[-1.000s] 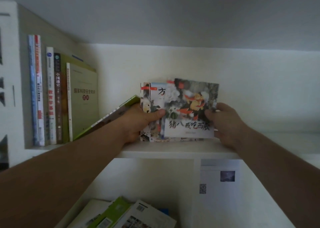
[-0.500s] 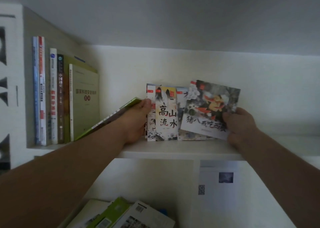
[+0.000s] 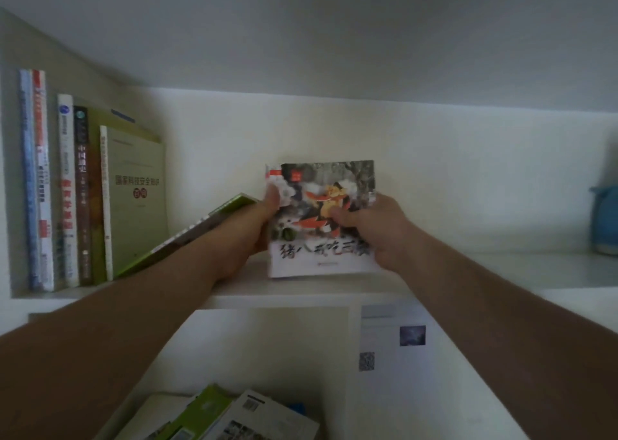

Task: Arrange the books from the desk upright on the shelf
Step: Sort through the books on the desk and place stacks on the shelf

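Hidden, cropped and blurred items, head view

Leaning green book (image 3: 230, 207): lower length hidden behind the left forearm. Left hand (image 3: 257, 219): fingers hidden behind the picture books (image 3: 321, 219), whose count cannot be told. Loose books (image 3: 234, 416) below: cut by the bottom edge. Blue object (image 3: 603, 219) at the shelf's (image 3: 301, 292) right end: cropped, unidentifiable. Upright spines (image 3: 72, 189): lettering blurred.

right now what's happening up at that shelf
A person is shelving books. Both hands, the left hand and the right hand, grip a small stack of picture books standing upright on the white shelf. To the left, a green book leans against a row of upright books. More books lie below, not yet shelved.
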A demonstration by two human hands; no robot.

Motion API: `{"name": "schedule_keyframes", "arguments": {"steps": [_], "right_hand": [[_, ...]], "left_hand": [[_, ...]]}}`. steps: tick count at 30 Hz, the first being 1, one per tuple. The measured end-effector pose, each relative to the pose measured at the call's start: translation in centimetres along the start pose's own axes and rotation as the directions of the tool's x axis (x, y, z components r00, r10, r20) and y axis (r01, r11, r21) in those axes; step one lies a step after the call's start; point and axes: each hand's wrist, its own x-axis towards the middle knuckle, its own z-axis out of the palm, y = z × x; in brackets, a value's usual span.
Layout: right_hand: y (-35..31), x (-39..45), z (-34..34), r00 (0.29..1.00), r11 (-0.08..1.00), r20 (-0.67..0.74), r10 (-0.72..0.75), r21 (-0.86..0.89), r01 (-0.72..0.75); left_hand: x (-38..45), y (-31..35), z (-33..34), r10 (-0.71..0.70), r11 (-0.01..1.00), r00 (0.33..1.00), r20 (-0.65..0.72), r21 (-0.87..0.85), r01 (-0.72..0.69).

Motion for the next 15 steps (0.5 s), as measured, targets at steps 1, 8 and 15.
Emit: {"name": "schedule_keyframes", "arguments": {"steps": [1,8,15], "right_hand": [[-0.6,0.4,-1.7,0.999,1.0,-0.052,-0.005,0.006,0.005],[-2.4,1.1,-24.8,0.841,0.841,-0.474,0.262,-0.315,-0.439],[-1.1,2.7,-34.9,0.805,0.397,-0.542,0.242,-0.702,-0.592]], "left_hand": [[0.2,-0.1,-0.2,-0.039,0.998,0.999,-0.015,0.048,0.04],[1.2,-1.6,-0.9,-0.05,0.974,0.998,-0.032,0.22,0.055],[2.0,-2.9,-1.6,0.097,0.923,0.993,-0.071,0.379,-0.063]]}}
